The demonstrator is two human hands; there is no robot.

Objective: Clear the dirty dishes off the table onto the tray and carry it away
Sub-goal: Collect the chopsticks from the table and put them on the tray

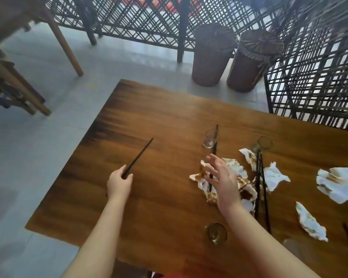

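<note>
My left hand (119, 183) grips dark chopsticks (140, 157) that point up and away over the wooden table (149, 121). My right hand (222, 177) hovers open, fingers spread, over stained crumpled napkins (243, 189) and a single dark chopstick (213, 157) lying across them. A clear glass (209, 138) stands just beyond that chopstick. A second glass (263, 144) stands to the right, and a third glass (217, 233) sits near my right forearm. Two more chopsticks (263, 189) lie to the right of the napkins. No tray is in view.
More soiled napkins (338, 183) lie along the table's right side, one (311, 223) nearer me. Two woven stools (212, 55) stand beyond the table's far edge by a black lattice screen (309, 77). Wooden furniture legs (67, 43) stand on the grey floor to the left.
</note>
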